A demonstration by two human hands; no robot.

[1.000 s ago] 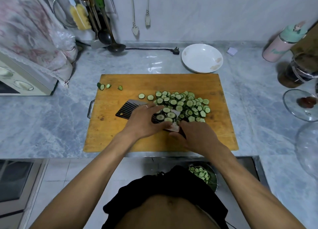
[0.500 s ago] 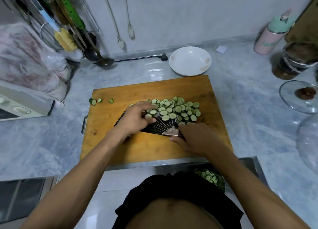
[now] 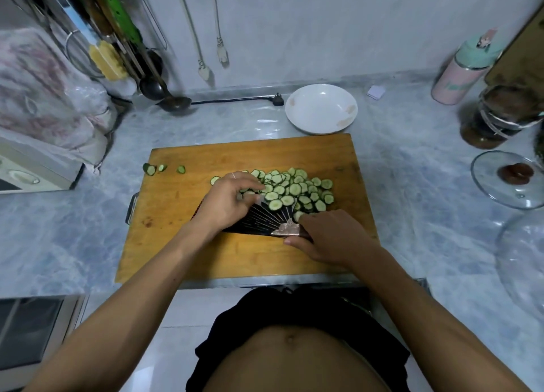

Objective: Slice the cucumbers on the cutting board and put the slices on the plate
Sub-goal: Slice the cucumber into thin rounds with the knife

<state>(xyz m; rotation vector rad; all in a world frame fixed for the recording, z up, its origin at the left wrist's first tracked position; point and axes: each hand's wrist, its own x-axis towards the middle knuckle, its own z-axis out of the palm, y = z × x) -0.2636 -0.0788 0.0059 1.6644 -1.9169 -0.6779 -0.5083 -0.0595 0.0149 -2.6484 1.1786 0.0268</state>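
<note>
Cucumber slices (image 3: 297, 190) lie heaped on the cutting board (image 3: 235, 156), some on the flat knife blade (image 3: 265, 218). Right hand (image 3: 329, 235) grips the knife handle; left hand (image 3: 226, 200), fingers curled, touches the slices. Plate (image 3: 321, 109) sits just behind the board.

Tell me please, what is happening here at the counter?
A person is gathering cucumber slices on the wooden cutting board. The right hand holds the handle of a dark cleaver lying flat on the board, and the left hand pushes slices onto its blade. The white plate behind the board has no slices yet.
</note>
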